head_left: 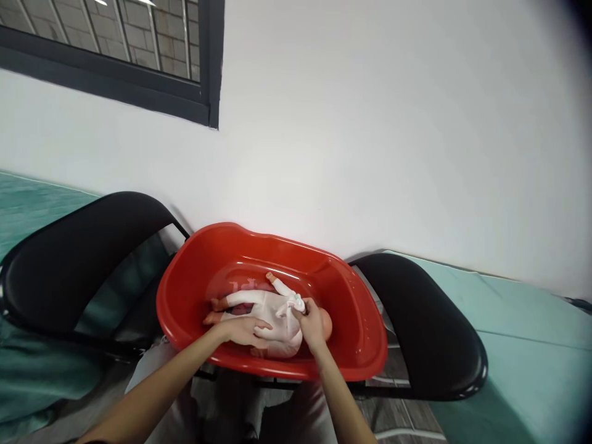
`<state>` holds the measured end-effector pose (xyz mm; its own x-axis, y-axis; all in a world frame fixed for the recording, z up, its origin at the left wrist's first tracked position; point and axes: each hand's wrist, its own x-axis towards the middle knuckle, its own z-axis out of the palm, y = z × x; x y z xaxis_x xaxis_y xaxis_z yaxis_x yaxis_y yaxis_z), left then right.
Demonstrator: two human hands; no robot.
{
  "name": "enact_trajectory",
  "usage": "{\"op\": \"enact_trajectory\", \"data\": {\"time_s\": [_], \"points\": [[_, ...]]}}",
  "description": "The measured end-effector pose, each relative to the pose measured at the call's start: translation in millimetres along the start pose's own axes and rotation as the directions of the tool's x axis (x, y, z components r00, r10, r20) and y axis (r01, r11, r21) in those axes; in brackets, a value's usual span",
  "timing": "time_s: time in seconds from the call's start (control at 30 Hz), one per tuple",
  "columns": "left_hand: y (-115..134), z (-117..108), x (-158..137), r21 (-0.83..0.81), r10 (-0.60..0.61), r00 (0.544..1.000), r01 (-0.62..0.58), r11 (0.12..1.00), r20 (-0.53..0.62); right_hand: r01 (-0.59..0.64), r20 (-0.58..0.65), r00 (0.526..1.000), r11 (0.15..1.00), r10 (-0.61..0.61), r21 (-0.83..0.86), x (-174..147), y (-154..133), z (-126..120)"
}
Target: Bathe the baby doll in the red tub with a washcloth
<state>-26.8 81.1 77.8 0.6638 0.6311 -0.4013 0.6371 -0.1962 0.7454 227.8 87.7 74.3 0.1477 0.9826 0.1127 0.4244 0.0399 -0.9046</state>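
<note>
At lower centre, the red tub (pixel 361 308) is showing smooth, glossy plastic, with bright streaks glinting on its walls, while the doll's suit (pixel 271 303) is looking like matt cloth and the doll's head (pixel 327 325) like smooth plastic or rubber. The black chair backs (pixel 435 333) at left and right are giving off a dull sheen. In the upper left, the bars (pixel 123 31) are looking metallic; across the upper right, the wall (pixel 393 123) is appearing smooth and matt.

A red tub (pixel 354 296) between two black chairs (pixel 435 330), with a pale-clothed doll (pixel 268 305) on its bottom.
</note>
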Motion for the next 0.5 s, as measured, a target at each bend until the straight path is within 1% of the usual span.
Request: {"op": "enact_trajectory", "data": {"time_s": [0.03,0.1,0.17,0.2,0.27,0.3,0.37,0.43,0.5], "points": [[-1.3,-1.9,13.7,-0.014,-0.046,0.997,0.045,0.999,-0.065,0.004,-0.029,1.000,1.000,-0.004,0.005,13.5,-2.0,0.1],[-3.7,-1.6,42.6,-0.011,-0.117,0.976,0.117,0.993,-0.182,0.022,-0.069,0.997,1.000,-0.022,-0.002,42.2,-5.1,5.1],[-5.8,3.6,69.1,0.061,-0.139,0.952,0.161,0.985,-0.272,0.054,-0.083,0.995,0.998,-0.057,-0.038,73.1,-4.2,17.0],[-6.9,7.3,80.1,0.105,-0.146,0.946,0.183,0.977,-0.290,0.072,-0.083,0.993,0.994,-0.078,-0.083,88.8,-1.4,25.4],[-9.1,15.8,96.0,0.184,-0.166,0.943,0.225,0.957,-0.287,0.103,-0.055,0.991,0.967,-0.119,-0.234,118.8,9.3,46.0],[-10.2,19.9,100.9,0.209,-0.174,0.944,0.237,0.949,-0.281,0.117,-0.019,0.991,0.936,-0.131,-0.331,131.9,17.0,57.7],[-11.9,26.6,105.7,0.233,-0.177,0.946,0.243,0.942,-0.270,0.153,0.109,0.988,0.843,-0.112,-0.515,151.8,35.5,82.3],[-12.6,30.5,106.5,0.240,-0.170,0.948,0.236,0.942,-0.269,0.197,0.256,0.966,0.728,-0.030,-0.657,162.4,55.5,106.3],[-12.3,32.0,106.3,0.256,-0.174,0.948,0.244,0.935,-0.265,0.245,0.345,0.937,0.611,0.049,-0.753,165.3,73.2,126.9]]}}
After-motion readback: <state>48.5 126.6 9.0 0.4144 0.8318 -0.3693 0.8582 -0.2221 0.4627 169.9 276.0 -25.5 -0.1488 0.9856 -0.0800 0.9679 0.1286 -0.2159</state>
